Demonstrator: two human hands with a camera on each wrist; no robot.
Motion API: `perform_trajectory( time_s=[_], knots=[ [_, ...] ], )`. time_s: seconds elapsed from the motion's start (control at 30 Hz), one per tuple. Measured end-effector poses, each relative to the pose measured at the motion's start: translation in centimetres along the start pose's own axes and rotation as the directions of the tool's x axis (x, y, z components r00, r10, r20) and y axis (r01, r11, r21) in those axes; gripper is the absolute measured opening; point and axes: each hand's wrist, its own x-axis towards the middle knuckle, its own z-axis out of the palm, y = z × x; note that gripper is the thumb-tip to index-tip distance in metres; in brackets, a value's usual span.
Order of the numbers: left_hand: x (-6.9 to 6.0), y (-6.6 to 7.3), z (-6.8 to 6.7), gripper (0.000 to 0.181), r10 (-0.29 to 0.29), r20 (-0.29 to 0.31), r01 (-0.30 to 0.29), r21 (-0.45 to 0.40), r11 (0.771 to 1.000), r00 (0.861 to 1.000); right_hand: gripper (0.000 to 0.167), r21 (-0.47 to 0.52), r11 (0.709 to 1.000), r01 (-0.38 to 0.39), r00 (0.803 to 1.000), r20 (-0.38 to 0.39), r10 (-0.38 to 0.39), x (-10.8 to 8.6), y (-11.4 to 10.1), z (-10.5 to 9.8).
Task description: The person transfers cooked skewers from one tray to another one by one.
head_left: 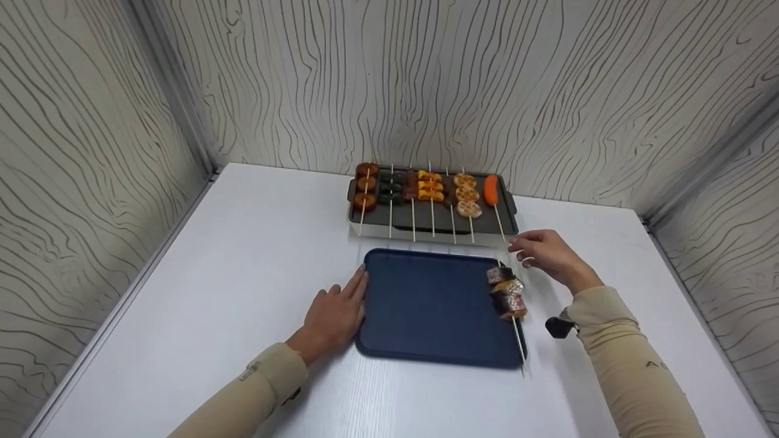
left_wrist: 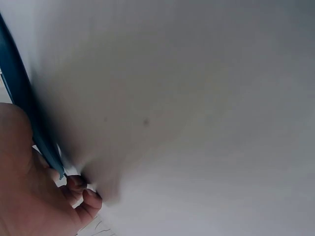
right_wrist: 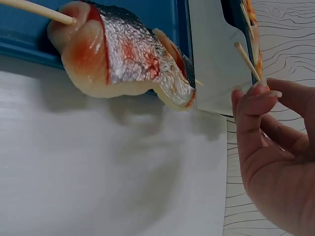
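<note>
In the head view, my right hand [head_left: 548,252] pinches the lower end of the thin stick of an orange sausage skewer [head_left: 490,190] between thumb and fingertips. The sausage lies at the right end of a dark grill plate [head_left: 401,222]. The right wrist view shows the stick's end poking out from the fingertips [right_wrist: 256,93]. My left hand [head_left: 333,316] rests on the table against the left rim of a blue tray [head_left: 435,310], its index finger stretched along that edge. A fish-chunk skewer [head_left: 508,298] with silvery dark skin lies along the tray's right side.
Several other skewers lie side by side on the grill plate, among them lotus root slices [head_left: 467,193], yellow folded pieces [head_left: 430,190] and round brown slices [head_left: 365,184]. The grill stands behind the tray on a white table [head_left: 261,243], near a wood-patterned wall [head_left: 395,85].
</note>
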Motion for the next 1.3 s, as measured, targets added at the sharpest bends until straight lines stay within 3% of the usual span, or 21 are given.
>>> perform_trajectory(
  time_s=[0.37,0.67,1.0,1.3],
  knots=[
    [-0.1,0.0,-0.1,0.055,0.005,0.015,-0.005,0.016,1.000,1.000,0.042,0.104,0.990,0.090,0.994,0.056,-0.096,0.5,0.5,0.8],
    [0.1,-0.1,0.1,0.055,0.007,-0.005,-0.006,0.025,1.000,1.000,0.033,0.016,0.986,0.166,0.983,0.071,-0.167,0.5,0.5,0.9],
    [0.1,-0.1,0.3,0.055,0.008,-0.015,-0.007,0.026,1.000,1.000,0.025,-0.068,0.974,0.214,0.976,0.057,-0.211,-0.8,0.0,0.8],
    [0.0,0.0,-0.1,0.055,0.010,-0.006,-0.009,0.032,0.999,1.000,0.022,-0.121,0.974,0.193,0.981,0.010,-0.193,-2.3,-0.2,0.3]
  ],
)
